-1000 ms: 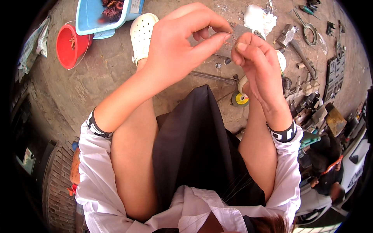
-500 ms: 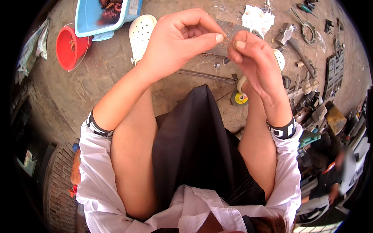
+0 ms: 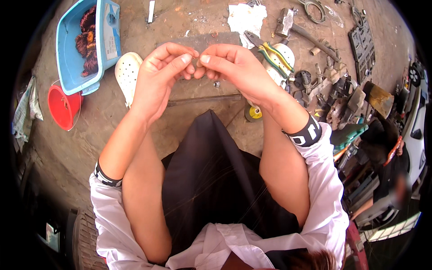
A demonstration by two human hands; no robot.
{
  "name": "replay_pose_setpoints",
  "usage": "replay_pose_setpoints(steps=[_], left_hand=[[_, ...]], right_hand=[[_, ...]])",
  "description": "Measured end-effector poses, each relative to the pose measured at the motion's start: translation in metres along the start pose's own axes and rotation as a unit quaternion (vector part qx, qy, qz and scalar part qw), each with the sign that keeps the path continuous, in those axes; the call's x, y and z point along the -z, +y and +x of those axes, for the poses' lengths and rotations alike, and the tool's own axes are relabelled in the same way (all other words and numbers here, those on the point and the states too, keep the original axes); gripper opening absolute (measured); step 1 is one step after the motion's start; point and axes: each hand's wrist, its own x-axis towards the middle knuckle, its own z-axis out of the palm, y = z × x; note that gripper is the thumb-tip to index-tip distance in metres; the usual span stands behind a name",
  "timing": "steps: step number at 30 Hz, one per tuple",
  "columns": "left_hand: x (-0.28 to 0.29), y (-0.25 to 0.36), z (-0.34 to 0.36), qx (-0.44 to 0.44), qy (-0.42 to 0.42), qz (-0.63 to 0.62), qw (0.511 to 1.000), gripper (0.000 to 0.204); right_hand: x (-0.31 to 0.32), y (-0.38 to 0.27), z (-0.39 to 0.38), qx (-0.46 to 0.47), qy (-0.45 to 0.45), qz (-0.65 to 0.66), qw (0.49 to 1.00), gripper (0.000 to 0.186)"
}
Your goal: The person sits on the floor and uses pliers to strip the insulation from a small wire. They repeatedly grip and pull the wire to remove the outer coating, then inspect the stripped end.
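Observation:
My left hand [image 3: 163,74] and my right hand [image 3: 240,69] are raised in front of me, thumbs and forefingers pinched with the fingertips almost meeting. Between them is a thin copper-coloured wire [image 3: 197,57], mostly hidden by the fingers. Beneath the hands lies a dark flat metal plate [image 3: 216,40] on the ground. Pliers [image 3: 273,56] with green and yellow handles lie by my right shoe [image 3: 286,53], to the right of my right hand. My left shoe [image 3: 127,74] shows beside my left wrist.
At the left are a blue basin [image 3: 67,67] holding dark reddish wire bundles [image 3: 87,45] and a red bucket [image 3: 60,108]. A hammer [image 3: 284,22], white paper [image 3: 246,20], metal parts [image 3: 324,81] and a black tool case [image 3: 363,51] lie rightward. A metal bar [image 3: 204,100] crosses the ground. Another person [image 3: 391,175] is far right.
Both hands have come closer together and lower, the right one moving left. The view has shifted, and the pliers by my right shoe now show.

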Motion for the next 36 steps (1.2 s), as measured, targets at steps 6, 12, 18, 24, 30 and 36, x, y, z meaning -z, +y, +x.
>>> replay_pose_setpoints(steps=[6,12,18,24,30,36], left_hand=[[0.002,0.0,0.004,0.049,0.031,0.035,0.998,0.011],[-0.003,-0.006,0.004,0.115,0.024,0.061,0.991,0.016],[-0.007,-0.008,0.005,0.112,-0.012,0.074,0.991,0.015],[-0.009,-0.004,0.001,0.093,-0.032,0.098,0.99,0.013],[-0.01,0.003,-0.003,0.054,-0.02,0.114,0.992,0.012],[-0.005,0.003,-0.001,0.028,0.01,0.163,0.986,0.01]], right_hand=[[0.099,0.04,-0.016,0.172,0.279,-0.662,0.674,0.025],[0.134,0.088,-0.026,0.095,0.307,-0.735,0.597,0.032],[0.143,0.084,-0.022,0.07,0.273,-0.757,0.59,0.028],[0.113,0.053,-0.047,-0.029,0.275,-0.49,0.827,0.027],[0.071,0.021,-0.06,-0.09,0.082,-0.071,0.99,0.033],[0.044,0.014,-0.055,-0.081,0.017,-0.094,0.992,0.031]])
